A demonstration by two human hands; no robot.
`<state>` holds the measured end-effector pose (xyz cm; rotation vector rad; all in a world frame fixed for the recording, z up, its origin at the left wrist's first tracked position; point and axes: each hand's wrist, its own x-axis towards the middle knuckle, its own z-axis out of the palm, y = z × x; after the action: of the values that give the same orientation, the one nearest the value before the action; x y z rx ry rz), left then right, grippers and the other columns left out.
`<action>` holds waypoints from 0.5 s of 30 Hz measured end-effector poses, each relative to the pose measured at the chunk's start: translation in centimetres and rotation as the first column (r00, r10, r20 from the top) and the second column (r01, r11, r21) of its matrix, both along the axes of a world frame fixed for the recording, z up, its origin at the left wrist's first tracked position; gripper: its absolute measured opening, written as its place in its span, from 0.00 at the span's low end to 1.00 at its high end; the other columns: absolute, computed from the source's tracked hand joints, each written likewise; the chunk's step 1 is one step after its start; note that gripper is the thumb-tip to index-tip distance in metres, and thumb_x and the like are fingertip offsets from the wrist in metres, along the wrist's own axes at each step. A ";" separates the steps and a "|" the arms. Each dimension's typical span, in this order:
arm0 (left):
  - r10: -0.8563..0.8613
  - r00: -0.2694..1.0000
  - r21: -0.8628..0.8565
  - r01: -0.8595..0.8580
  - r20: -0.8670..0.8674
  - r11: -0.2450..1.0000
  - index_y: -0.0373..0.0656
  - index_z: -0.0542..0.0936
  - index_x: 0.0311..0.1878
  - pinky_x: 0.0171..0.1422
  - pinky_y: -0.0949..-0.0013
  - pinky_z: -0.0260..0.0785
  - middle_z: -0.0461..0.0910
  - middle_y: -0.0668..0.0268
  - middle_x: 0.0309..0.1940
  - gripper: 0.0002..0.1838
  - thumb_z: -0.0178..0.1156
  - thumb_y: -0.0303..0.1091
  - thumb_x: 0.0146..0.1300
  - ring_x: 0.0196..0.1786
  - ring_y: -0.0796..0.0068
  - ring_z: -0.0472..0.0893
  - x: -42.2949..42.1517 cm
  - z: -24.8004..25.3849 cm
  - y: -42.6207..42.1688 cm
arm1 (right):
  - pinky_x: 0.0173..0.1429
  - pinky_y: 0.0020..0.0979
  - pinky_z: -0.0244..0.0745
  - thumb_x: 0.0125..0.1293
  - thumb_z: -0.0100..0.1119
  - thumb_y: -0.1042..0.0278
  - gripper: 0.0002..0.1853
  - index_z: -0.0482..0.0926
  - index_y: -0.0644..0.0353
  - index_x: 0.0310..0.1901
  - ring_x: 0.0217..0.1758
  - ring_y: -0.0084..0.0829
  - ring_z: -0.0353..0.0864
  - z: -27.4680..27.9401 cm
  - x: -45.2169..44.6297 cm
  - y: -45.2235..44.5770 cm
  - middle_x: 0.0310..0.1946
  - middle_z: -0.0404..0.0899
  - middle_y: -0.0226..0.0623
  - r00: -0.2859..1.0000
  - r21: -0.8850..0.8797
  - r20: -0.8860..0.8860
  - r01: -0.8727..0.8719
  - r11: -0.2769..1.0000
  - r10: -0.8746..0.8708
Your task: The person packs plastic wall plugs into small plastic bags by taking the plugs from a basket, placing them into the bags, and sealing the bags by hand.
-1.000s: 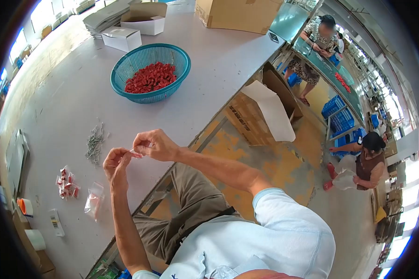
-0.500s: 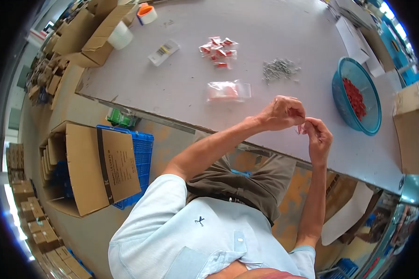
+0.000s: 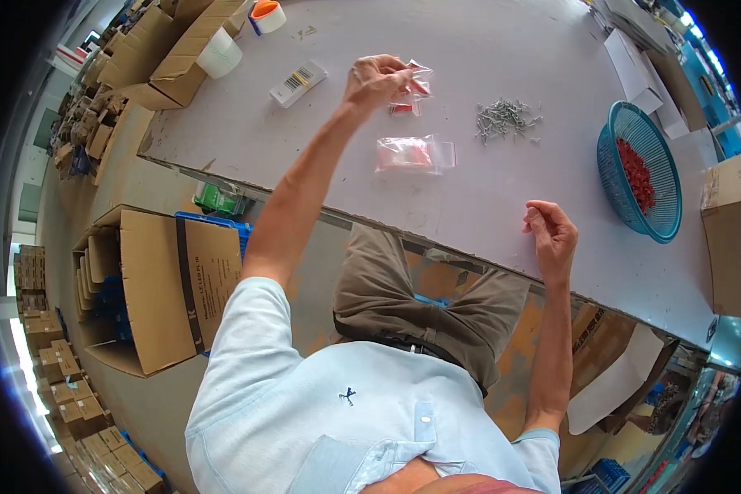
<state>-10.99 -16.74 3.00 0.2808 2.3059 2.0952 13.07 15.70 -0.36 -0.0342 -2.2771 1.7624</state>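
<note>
My left hand [image 3: 376, 82] is over the pile of small clear bags with red pieces [image 3: 403, 107] and partly covers it. Its fingers pinch a small clear bag [image 3: 421, 76] with something red in it. Nearer the table edge lies a larger clear bag [image 3: 416, 155] with pinkish contents. My right hand [image 3: 552, 235] is raised near the table's front edge, thumb and fingers pressed together; anything between them is too small to make out. Loose metal screws or pins [image 3: 506, 120] lie beyond it, and a blue basket [image 3: 675, 185] holds many red pieces [image 3: 636, 177].
An orange and white tape roll [image 3: 267, 16], a white roll [image 3: 220, 54] and a labelled clear pack [image 3: 298, 84] are at the table's left. Cardboard boxes [image 3: 160, 288] stand on the floor at left. White boxes [image 3: 632, 70] are at the back right.
My hands, together before, have moved apart. My left hand has gone up and left to the pile of small bags. My right hand stays near the front edge.
</note>
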 end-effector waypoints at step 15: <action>-0.347 0.751 -0.602 -0.084 -0.562 0.794 0.49 0.90 0.49 0.73 0.53 0.70 0.82 0.61 0.61 0.12 0.73 0.27 0.63 0.68 0.56 0.76 13.0 -4.2 0.8 | 0.48 0.40 0.81 0.65 0.72 0.59 0.18 0.88 0.59 0.53 0.34 0.36 0.84 2.7 -12.6 -8.3 0.34 0.85 0.38 0.919 0.559 0.290 -0.390 0.732 0.268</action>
<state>2.02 -15.97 -1.17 1.2846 3.0223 1.1633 0.45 7.40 2.37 0.3673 -3.0485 1.0861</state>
